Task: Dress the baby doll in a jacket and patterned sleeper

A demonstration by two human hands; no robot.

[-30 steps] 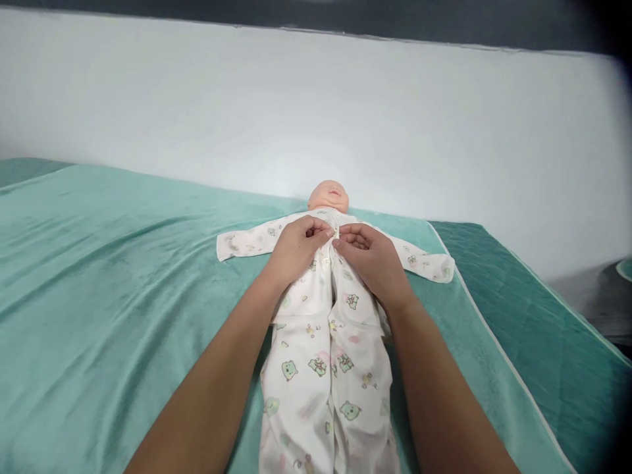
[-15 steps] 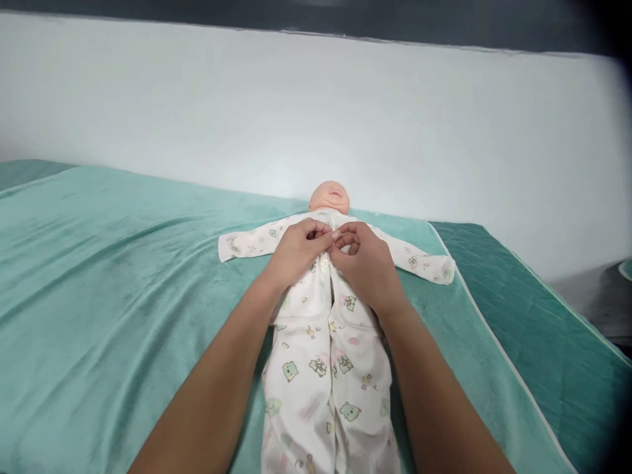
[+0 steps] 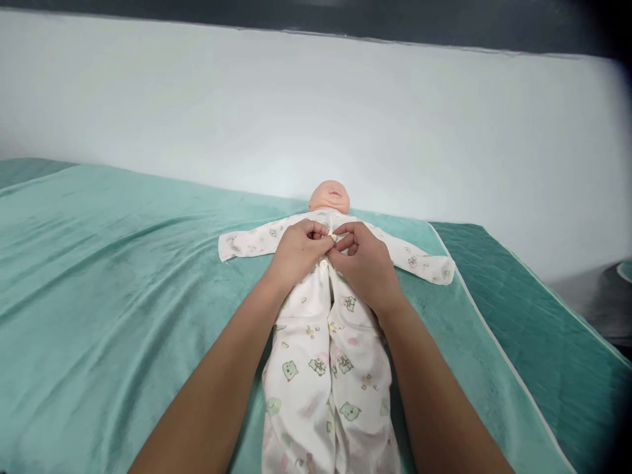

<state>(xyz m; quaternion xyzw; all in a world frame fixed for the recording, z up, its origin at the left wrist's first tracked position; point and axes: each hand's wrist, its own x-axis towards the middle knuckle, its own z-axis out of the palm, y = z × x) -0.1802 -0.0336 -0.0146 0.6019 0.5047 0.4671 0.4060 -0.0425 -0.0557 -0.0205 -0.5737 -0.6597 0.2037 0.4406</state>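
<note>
A baby doll (image 3: 329, 196) lies on its back, dressed in a white romper (image 3: 303, 355) printed with green bears. Its sleeves stretch out to both sides. At the chest, my left hand (image 3: 302, 249) pinches the front edge of the romper between thumb and forefinger. Opposite it, my right hand (image 3: 363, 260) is closed on the same front opening, its fingertips at a small pale button (image 3: 334, 237). Another button (image 3: 324, 263) shows just below my hands. Further down, the front edges lie side by side with a narrow gap. Whether the pinched button is through its hole, I cannot tell.
A light green blanket (image 3: 123, 296) with soft folds lies under the doll. To the right, a darker green quilted cover (image 3: 533, 309) shows beyond the blanket's pale edge. A white wall (image 3: 296, 112) stands close behind the doll's head. A dark object sits at the far right.
My fingertips have parted slightly at the chest, so the small button between them now shows. Both arms and the doll stay in nearly the same place.
</note>
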